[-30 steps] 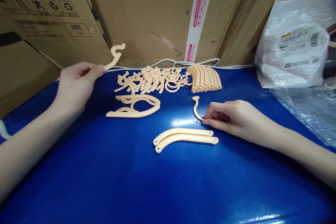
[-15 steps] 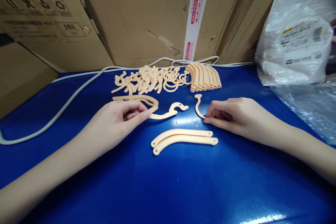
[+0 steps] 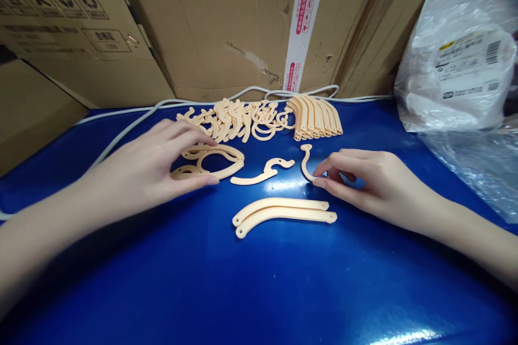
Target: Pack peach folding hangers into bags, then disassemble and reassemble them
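My left hand [image 3: 165,159] has its thumb and fingers spread around a group of beige plastic arms [image 3: 231,167] joined into a loop; its palm hides part of them. My right hand [image 3: 356,175] pinches the lower end of a thin, curved beige piece [image 3: 306,164] between thumb and fingers; its far end is hidden by the fingertips. Between the hands lies a flat beige hook piece [image 3: 263,172] with a curled end. Nearer to me, two curved beige arms [image 3: 283,211] with holes at their ends rest side by side on the blue table [image 3: 259,285].
At the back are a heap of loose beige hook pieces [image 3: 234,121] and a row of stacked curved arms [image 3: 318,117]. A white cable [image 3: 137,112] runs behind them along cardboard boxes [image 3: 226,21]. A clear plastic bag [image 3: 453,64] with a labelled roll stands at right.
My left hand has let its pinch go, shifted left and spread over the joined arms. The hook piece has moved slightly right. My right hand keeps its pinch in nearly the same place.
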`<action>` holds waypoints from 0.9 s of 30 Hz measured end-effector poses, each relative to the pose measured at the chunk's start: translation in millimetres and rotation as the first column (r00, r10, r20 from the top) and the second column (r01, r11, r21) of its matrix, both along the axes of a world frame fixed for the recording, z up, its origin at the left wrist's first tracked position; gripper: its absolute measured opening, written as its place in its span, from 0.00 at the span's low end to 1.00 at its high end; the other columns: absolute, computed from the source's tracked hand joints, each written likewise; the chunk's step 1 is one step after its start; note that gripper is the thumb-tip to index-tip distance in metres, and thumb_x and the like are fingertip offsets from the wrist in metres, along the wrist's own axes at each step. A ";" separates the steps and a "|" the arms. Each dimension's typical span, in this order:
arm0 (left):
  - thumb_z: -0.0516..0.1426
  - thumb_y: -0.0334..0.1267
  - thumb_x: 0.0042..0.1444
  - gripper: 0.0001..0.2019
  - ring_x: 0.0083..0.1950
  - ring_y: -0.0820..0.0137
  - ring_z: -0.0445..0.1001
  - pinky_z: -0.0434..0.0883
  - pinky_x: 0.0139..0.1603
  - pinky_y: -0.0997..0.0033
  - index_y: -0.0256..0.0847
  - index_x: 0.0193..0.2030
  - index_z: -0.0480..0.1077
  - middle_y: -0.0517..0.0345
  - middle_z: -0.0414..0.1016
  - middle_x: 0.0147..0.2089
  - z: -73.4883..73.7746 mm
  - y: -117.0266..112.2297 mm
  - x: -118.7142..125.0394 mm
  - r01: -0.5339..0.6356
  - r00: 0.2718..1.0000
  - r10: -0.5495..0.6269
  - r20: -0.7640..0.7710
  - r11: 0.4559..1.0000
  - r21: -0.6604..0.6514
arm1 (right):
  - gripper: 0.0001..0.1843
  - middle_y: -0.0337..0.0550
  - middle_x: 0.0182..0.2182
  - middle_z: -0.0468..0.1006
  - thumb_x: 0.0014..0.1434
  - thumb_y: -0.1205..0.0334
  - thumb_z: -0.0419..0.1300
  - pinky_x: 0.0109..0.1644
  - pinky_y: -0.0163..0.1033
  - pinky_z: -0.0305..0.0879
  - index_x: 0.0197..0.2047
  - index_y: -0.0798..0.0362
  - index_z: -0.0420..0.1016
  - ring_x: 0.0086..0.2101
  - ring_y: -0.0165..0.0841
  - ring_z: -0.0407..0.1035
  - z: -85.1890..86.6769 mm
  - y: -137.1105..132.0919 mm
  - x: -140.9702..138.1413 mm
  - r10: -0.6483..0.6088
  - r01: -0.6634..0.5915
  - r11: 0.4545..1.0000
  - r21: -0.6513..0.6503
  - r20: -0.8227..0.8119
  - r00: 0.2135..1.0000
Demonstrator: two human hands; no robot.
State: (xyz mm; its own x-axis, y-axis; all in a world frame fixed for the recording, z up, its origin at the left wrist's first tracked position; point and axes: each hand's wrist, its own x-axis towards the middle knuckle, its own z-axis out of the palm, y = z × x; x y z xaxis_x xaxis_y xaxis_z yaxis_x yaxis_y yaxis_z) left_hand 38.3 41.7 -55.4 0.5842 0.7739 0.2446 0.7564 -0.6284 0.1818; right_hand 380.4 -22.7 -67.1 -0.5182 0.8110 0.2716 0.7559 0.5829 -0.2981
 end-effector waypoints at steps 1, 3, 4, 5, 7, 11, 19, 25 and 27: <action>0.58 0.67 0.50 0.30 0.58 0.52 0.71 0.65 0.59 0.56 0.50 0.53 0.74 0.55 0.75 0.56 2.0 5.7 -6.6 -0.035 0.999 0.035 0.004 0.999 -0.023 | 0.08 0.39 0.29 0.78 0.67 0.59 0.58 0.33 0.34 0.63 0.41 0.50 0.77 0.30 0.30 0.72 0.1 -0.3 -0.2 0.001 -0.001 1.000 0.008 -0.001 1.000; 0.60 0.70 0.43 0.36 0.57 0.52 0.73 0.65 0.60 0.56 0.49 0.53 0.73 0.55 0.76 0.56 5.6 15.3 -17.6 -0.125 0.992 0.126 0.002 0.981 -0.147 | 0.08 0.40 0.30 0.78 0.67 0.59 0.58 0.35 0.34 0.64 0.41 0.51 0.77 0.31 0.31 0.73 0.4 -0.5 -0.4 0.008 -0.008 1.000 0.013 -0.001 1.000; 0.61 0.71 0.39 0.38 0.56 0.52 0.74 0.66 0.60 0.57 0.50 0.53 0.74 0.56 0.77 0.56 7.2 18.8 -21.5 -0.172 0.985 0.175 -0.007 0.962 -0.213 | 0.08 0.40 0.31 0.78 0.67 0.59 0.57 0.35 0.34 0.64 0.41 0.51 0.77 0.31 0.31 0.73 0.5 -0.3 -0.5 0.014 -0.014 1.000 0.011 -0.001 1.000; 0.62 0.72 0.35 0.39 0.56 0.52 0.75 0.66 0.59 0.58 0.50 0.51 0.75 0.57 0.78 0.55 8.6 21.4 -24.4 -0.213 0.976 0.215 -0.021 0.940 -0.267 | 0.08 0.40 0.31 0.79 0.67 0.59 0.57 0.36 0.35 0.64 0.41 0.51 0.77 0.31 0.31 0.73 0.6 -0.1 -0.6 0.017 -0.017 1.000 0.010 0.000 1.000; 0.63 0.74 0.30 0.40 0.55 0.52 0.75 0.67 0.59 0.59 0.52 0.48 0.76 0.59 0.79 0.54 11.2 24.4 -28.0 -0.274 0.961 0.270 -0.057 0.908 -0.318 | 0.08 0.40 0.31 0.79 0.67 0.60 0.57 0.36 0.35 0.65 0.41 0.50 0.78 0.32 0.31 0.73 0.7 0.7 -0.8 0.025 -0.025 1.000 0.014 0.003 1.000; 0.63 0.75 0.27 0.40 0.56 0.51 0.75 0.67 0.57 0.60 0.55 0.46 0.79 0.60 0.80 0.54 13.9 28.4 -37.1 -0.316 0.948 0.288 -0.132 0.898 -0.306 | 0.08 0.40 0.30 0.79 0.67 0.60 0.57 0.36 0.36 0.64 0.41 0.50 0.77 0.32 0.31 0.73 0.6 2.1 -1.1 0.034 -0.034 0.999 0.023 0.013 0.999; 0.65 0.71 0.33 0.38 0.55 0.54 0.75 0.67 0.55 0.65 0.56 0.50 0.77 0.62 0.79 0.55 13.2 42.6 -66.3 -0.282 0.951 0.220 -0.218 0.906 -0.315 | 0.08 0.40 0.32 0.81 0.67 0.59 0.57 0.38 0.37 0.64 0.40 0.50 0.77 0.33 0.32 0.74 -0.6 2.6 -0.3 0.032 -0.032 0.999 0.021 0.026 0.999; 0.53 0.70 0.45 0.34 0.48 0.54 0.74 0.67 0.47 0.62 0.46 0.48 0.74 0.53 0.78 0.47 11.4 36.0 -46.8 -0.406 0.907 0.393 -0.150 0.911 -0.069 | 0.09 0.39 0.32 0.81 0.68 0.59 0.57 0.38 0.37 0.63 0.40 0.50 0.77 0.33 0.32 0.73 -0.2 1.9 -1.2 0.036 -0.037 0.999 0.023 0.034 0.999; 0.49 0.63 0.53 0.29 0.48 0.53 0.72 0.65 0.47 0.61 0.42 0.48 0.73 0.49 0.77 0.46 7.2 35.2 -41.4 -0.413 0.896 0.420 -0.145 0.907 0.080 | 0.09 0.39 0.32 0.81 0.68 0.60 0.56 0.39 0.37 0.63 0.40 0.50 0.77 0.33 0.32 0.73 0.1 1.7 -1.5 0.046 -0.047 0.998 0.028 0.038 0.998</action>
State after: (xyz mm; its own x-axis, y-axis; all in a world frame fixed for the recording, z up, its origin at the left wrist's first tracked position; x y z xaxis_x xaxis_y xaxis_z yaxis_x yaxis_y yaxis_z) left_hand -3.1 76.9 -48.2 0.2441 0.9448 0.2183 0.9669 -0.2543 0.0191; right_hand 378.9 -20.9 -67.0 -0.5654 0.7778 0.2745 0.7380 0.6257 -0.2527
